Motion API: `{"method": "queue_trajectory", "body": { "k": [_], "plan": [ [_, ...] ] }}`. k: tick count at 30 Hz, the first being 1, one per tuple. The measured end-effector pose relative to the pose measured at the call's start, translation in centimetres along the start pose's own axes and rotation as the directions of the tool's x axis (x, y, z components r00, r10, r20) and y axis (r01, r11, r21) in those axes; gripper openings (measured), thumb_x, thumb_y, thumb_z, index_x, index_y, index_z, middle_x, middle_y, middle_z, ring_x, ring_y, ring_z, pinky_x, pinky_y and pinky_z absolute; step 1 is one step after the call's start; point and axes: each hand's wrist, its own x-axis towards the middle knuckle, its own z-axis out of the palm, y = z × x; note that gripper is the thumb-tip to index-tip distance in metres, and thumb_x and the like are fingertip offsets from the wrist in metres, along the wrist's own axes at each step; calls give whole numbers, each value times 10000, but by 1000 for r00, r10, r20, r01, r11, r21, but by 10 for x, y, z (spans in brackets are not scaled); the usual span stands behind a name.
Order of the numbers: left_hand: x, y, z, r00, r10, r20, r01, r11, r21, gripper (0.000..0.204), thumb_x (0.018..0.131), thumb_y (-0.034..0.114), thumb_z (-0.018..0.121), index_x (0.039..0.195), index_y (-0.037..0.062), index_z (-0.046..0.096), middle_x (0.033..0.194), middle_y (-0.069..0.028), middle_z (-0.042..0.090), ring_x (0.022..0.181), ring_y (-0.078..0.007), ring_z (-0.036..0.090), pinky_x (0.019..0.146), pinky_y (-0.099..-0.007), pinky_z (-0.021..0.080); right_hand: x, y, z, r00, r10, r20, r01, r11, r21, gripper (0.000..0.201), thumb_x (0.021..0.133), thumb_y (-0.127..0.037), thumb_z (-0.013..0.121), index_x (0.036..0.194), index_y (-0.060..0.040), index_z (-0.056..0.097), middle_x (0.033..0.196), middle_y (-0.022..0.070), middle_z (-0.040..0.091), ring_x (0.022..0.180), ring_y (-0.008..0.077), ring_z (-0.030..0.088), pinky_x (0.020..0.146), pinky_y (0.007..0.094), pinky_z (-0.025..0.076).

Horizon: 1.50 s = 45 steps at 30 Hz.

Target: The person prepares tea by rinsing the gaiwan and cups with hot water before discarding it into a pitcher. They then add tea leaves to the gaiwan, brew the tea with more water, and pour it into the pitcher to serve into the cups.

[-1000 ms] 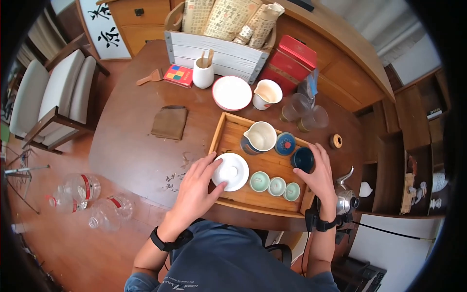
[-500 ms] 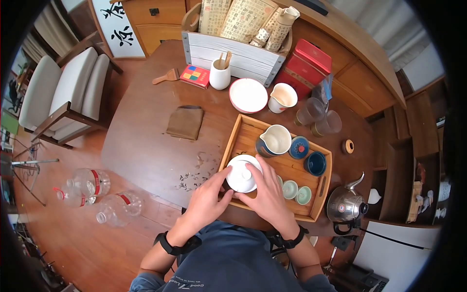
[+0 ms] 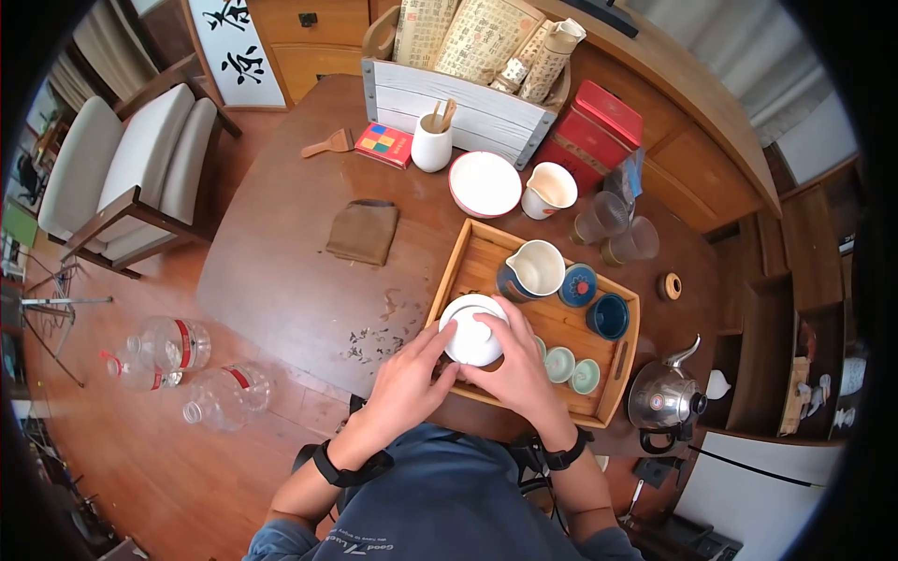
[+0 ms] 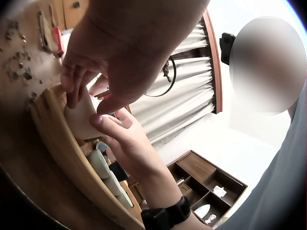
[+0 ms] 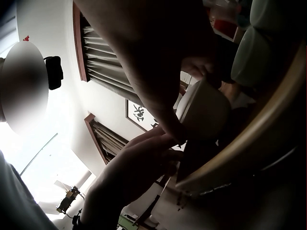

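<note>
Left hand point(image 3: 407, 381) grips left side of bowl point(image 3: 470, 348), as before. Bowl, lid point(image 3: 462, 327) on, sits over near-left corner of tray point(image 3: 456, 259); whether raised, cannot tell. Right hand point(image 3: 522, 376), earlier beside blue cup point(image 3: 609, 318), now grips bowl's right side. Judgement: two-handed hold, steadier handling.

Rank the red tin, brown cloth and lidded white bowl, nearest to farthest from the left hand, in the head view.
From the left hand:
1. Lidded white bowl, at its fingertips
2. Brown cloth, left of the tray
3. Red tin, at back right
</note>
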Motion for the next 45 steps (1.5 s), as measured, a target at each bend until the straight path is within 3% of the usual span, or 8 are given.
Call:
{"method": "queue_trajectory", "body": {
  "k": [6, 9, 15, 22, 23, 26, 35, 45],
  "plan": [
    [0, 0, -1, 1000, -14, 5, 15, 993, -118, 569, 957, 76, 731, 1495, 8, 559, 1377, -191, 675, 999, -256, 754, 809, -352, 615, -4, -4, -9, 998, -27, -58, 28, 999, 18, 671, 735, -217, 945, 1323, -55, 666, 1538, 239, 500, 1361, 457, 549, 1110, 529, 486],
    [0, 10, 0, 994, -95, -51, 73, 943, -325, 592, 960, 8, 715, 1519, -3, 521, 1428, -158, 639, 1149, -241, 718, 959, -346, 592, -9, -15, -24, 996, -17, -88, 19, 1000, 24, 696, 715, -216, 967, 1324, -60, 668, 1529, 225, 513, 1357, 434, 563, 1107, 511, 494],
    [7, 8, 17, 996, 38, 77, 27, 712, -702, 672, 980, -96, 638, 1607, 36, 435, 1574, -108, 433, 1459, -246, 495, 1218, -413, 445, -13, -26, -65, 998, 43, -48, -40, 997, 69, 741, 678, -160, 981, 1336, -57, 657, 1533, 193, 531, 1399, 360, 568, 1140, 448, 472],
    [32, 38, 42, 977, 141, 163, 66, 525, -849, 768, 987, -105, 592, 1682, 71, 316, 1705, -104, 291, 1585, -242, 339, 1253, -434, 393, -1, -18, -118, 994, 108, -21, -108, 993, -37, 701, 691, -188, 982, 1308, -45, 682, 1505, 207, 558, 1380, 372, 578, 1134, 446, 488],
    [36, 46, 39, 965, 136, 225, 123, 524, -843, 784, 995, -97, 564, 1701, 80, 270, 1746, -103, 237, 1623, -252, 275, 1278, -449, 340, 3, -12, -125, 992, 127, -4, -127, 991, -39, 701, 690, -192, 981, 1308, -47, 682, 1506, 206, 559, 1383, 371, 576, 1134, 446, 488],
    [46, 52, 54, 962, 147, 232, 135, 483, -865, 805, 1001, -85, 548, 1716, 89, 222, 1756, -98, 233, 1632, -256, 258, 1294, -459, 294, 13, -7, -143, 987, 158, 41, -156, 987, -49, 707, 685, -213, 979, 1305, -40, 686, 1494, 210, 570, 1359, 380, 596, 1124, 445, 496],
    [61, 51, 78, 963, 151, 223, 161, 339, -927, 853, 978, -55, 559, 1724, 81, 169, 1750, -162, 208, 1627, -348, 256, 1294, -490, 294, 38, -6, -162, 971, 202, 128, -189, 976, -107, 724, 685, -276, 972, 1279, 25, 687, 1434, 238, 616, 1255, 392, 667, 1074, 436, 520],
    [67, 50, 81, 958, 173, 229, 186, 233, -954, 885, 981, -52, 559, 1730, 64, 102, 1768, -168, 169, 1632, -341, 242, 1305, -475, 278, 63, -17, -174, 954, 204, 222, -172, 973, -156, 697, 681, -268, 974, 1244, 26, 687, 1320, 198, 663, 1181, 369, 679, 1048, 433, 525]
  ]
}}
